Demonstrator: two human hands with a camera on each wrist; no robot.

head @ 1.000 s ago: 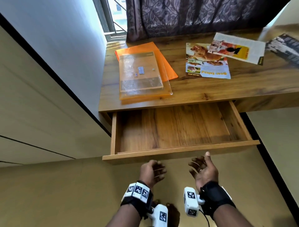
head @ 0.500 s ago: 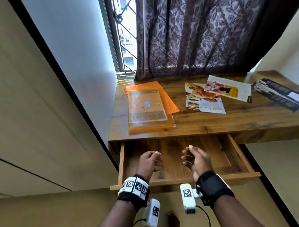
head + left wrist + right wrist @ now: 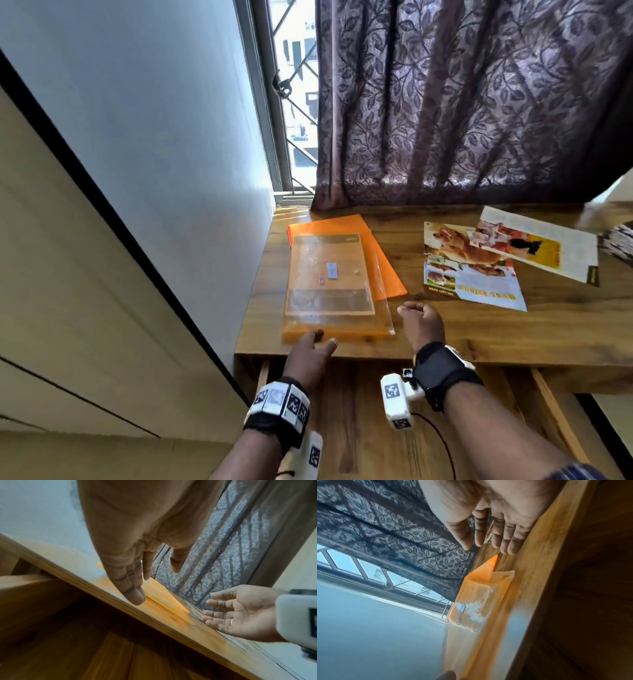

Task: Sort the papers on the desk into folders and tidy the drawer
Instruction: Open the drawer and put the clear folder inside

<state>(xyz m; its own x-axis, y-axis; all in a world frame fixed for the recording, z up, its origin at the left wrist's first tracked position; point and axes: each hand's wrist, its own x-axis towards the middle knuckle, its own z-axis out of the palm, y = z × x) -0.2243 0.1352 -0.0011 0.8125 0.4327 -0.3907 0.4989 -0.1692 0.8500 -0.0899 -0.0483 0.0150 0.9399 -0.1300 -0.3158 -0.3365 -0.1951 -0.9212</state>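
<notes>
A clear plastic folder [image 3: 329,274] lies on top of orange folders [image 3: 383,270] at the desk's left end. My left hand [image 3: 320,339] reaches to their near edge with straight fingers; in the left wrist view its fingertips [image 3: 137,596] touch the orange folder [image 3: 161,596] at the desk edge. My right hand [image 3: 419,318] hovers open just right of the folders' near right corner, holding nothing. Loose printed papers [image 3: 469,270] [image 3: 541,250] lie to the right. The open wooden drawer [image 3: 363,411] is below my wrists, its inside bare where visible.
A dark magazine [image 3: 620,243] sits at the desk's far right edge. A patterned curtain [image 3: 462,102] and a window [image 3: 294,102] stand behind the desk, with a white wall [image 3: 154,137] close on the left. The drawer's right side wall [image 3: 555,414] juts out.
Both hands rose from in front of the drawer, over it, to the desk top; the left now touches the folders' near edge. The view moved closer and tilted up.
</notes>
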